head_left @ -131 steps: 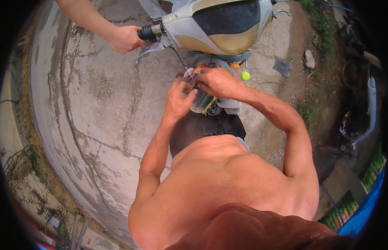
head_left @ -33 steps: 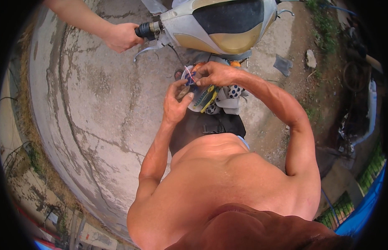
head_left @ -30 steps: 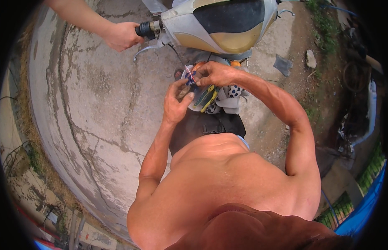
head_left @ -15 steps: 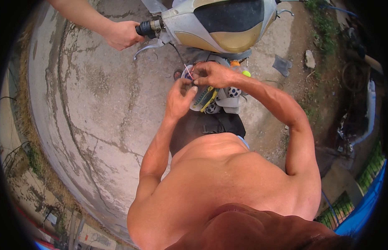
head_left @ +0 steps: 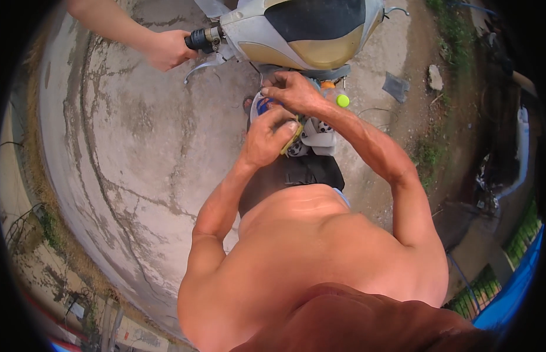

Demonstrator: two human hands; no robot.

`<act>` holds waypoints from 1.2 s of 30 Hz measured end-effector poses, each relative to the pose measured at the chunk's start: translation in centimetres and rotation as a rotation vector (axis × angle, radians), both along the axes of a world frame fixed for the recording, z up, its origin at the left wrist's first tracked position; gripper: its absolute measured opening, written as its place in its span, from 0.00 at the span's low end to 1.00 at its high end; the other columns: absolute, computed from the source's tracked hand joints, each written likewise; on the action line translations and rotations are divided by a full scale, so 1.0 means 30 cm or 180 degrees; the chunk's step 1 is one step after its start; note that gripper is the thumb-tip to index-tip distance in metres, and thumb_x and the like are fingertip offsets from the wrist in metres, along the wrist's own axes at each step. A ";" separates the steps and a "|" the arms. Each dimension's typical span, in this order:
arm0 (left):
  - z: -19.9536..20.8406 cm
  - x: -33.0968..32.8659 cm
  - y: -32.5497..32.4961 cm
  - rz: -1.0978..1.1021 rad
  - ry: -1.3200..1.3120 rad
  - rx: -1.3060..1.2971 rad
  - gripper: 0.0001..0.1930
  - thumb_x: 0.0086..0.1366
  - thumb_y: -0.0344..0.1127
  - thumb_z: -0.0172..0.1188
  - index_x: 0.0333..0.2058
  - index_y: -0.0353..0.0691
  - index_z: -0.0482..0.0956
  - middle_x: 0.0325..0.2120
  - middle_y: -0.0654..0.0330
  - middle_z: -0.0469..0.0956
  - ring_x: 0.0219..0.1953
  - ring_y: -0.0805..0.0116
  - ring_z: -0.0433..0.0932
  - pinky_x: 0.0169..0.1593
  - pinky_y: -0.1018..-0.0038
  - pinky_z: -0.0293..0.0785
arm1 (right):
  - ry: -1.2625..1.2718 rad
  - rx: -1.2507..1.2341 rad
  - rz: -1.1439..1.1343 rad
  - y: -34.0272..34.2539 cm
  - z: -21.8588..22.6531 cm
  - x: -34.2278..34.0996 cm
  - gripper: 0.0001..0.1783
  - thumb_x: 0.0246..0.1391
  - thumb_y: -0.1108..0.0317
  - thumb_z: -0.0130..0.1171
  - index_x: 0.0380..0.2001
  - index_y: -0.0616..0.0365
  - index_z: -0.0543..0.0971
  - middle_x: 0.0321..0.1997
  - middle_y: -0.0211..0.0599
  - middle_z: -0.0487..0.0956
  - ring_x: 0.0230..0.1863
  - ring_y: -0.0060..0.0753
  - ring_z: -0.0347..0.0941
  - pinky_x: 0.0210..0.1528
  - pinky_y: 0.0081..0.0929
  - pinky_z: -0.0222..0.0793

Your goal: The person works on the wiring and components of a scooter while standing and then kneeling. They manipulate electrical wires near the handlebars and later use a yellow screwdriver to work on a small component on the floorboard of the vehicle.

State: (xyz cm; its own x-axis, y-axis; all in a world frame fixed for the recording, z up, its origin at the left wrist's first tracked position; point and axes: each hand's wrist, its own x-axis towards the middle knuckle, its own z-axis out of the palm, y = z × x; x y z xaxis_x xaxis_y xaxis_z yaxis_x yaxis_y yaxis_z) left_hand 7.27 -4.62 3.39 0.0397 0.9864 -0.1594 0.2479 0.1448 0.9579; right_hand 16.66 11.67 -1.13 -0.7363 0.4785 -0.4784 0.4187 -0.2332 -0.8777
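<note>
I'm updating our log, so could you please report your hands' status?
Left hand near slim yellow object. Right hand near thin dark cable. Co-worker's hand on black cylindrical grip.

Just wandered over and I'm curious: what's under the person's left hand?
Past the left hand, part of a yellow item shows, with a black-spotted white item beside it. Whatever lies directly beneath is covered.

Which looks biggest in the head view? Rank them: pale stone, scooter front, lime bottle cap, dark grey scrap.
1. scooter front, cut off above
2. dark grey scrap
3. pale stone
4. lime bottle cap
</note>
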 end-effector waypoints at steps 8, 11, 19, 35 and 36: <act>-0.079 -0.163 -0.002 0.1650 -0.0899 -0.0622 0.07 0.65 0.28 0.56 0.38 0.34 0.82 0.31 0.62 0.80 0.32 0.75 0.76 0.35 0.76 0.71 | 0.0446 -0.0591 0.0021 -0.030 -0.045 0.083 0.18 0.69 0.59 0.55 0.45 0.65 0.82 0.35 0.31 0.83 0.33 0.20 0.75 0.37 0.22 0.74; -0.094 -0.149 0.034 0.1737 -0.0476 -0.0340 0.08 0.66 0.29 0.58 0.40 0.34 0.83 0.29 0.64 0.79 0.31 0.78 0.73 0.35 0.79 0.69 | 0.0469 -0.0901 -0.0256 -0.045 -0.006 0.092 0.18 0.68 0.60 0.55 0.47 0.65 0.81 0.35 0.31 0.83 0.33 0.20 0.74 0.36 0.23 0.74; -0.079 -0.198 0.166 0.0915 0.0171 -0.0593 0.12 0.64 0.36 0.63 0.39 0.31 0.83 0.26 0.58 0.81 0.29 0.73 0.76 0.36 0.73 0.73 | 0.0568 -0.0510 -0.0358 -0.082 -0.031 0.123 0.15 0.64 0.64 0.60 0.44 0.66 0.80 0.33 0.34 0.83 0.30 0.20 0.75 0.35 0.24 0.73; -0.068 -0.168 0.143 0.1071 0.0185 -0.0495 0.08 0.62 0.31 0.64 0.35 0.30 0.83 0.26 0.59 0.82 0.29 0.75 0.77 0.35 0.74 0.74 | 0.0450 0.1991 -0.0420 -0.123 0.008 0.121 0.11 0.54 0.65 0.67 0.39 0.60 0.85 0.38 0.45 0.82 0.41 0.51 0.80 0.42 0.41 0.75; -0.063 -0.169 0.143 0.1079 0.0184 -0.0493 0.08 0.62 0.31 0.64 0.35 0.30 0.83 0.26 0.59 0.82 0.29 0.75 0.77 0.35 0.74 0.74 | 0.0452 0.1993 -0.0413 -0.123 0.008 0.119 0.11 0.54 0.65 0.67 0.39 0.60 0.85 0.38 0.45 0.82 0.41 0.51 0.80 0.42 0.41 0.75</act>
